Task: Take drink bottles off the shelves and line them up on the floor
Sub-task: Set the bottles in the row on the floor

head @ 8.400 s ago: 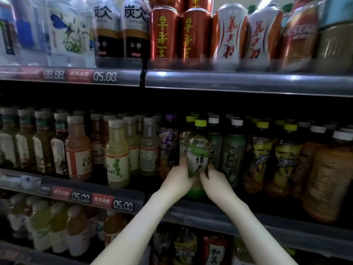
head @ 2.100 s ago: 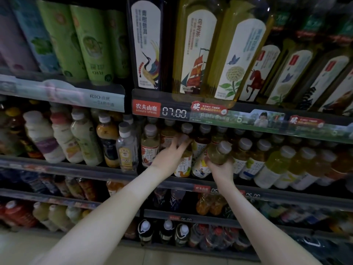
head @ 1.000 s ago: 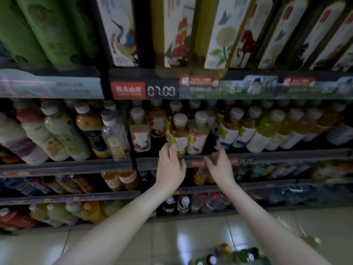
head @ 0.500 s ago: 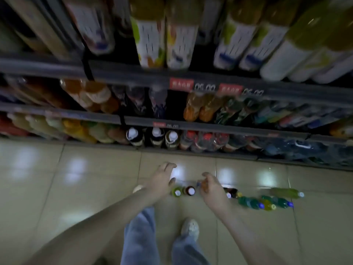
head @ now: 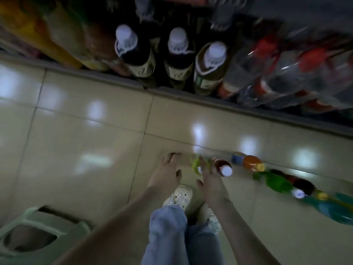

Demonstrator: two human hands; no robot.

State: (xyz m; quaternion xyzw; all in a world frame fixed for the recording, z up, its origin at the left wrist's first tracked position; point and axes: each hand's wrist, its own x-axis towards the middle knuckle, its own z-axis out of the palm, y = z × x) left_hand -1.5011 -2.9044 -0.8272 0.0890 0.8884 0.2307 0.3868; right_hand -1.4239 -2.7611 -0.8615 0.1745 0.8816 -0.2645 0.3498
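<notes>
Both your hands are reaching low over the tiled floor [head: 99, 150]: your left hand [head: 165, 175] is spreading its fingers wide, empty; your right hand [head: 207, 178] is closing on a yellow-green bottle [head: 196, 165] heading the floor row [head: 267, 178]. Labels are blurring past reading.

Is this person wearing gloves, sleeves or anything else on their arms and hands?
Nothing shows on them. The left hand and right hand are bare, without gloves, and both forearms are uncovered as far as the view reaches. No watch, ring or bracelet can be made out, though the picture is blurry.
</notes>
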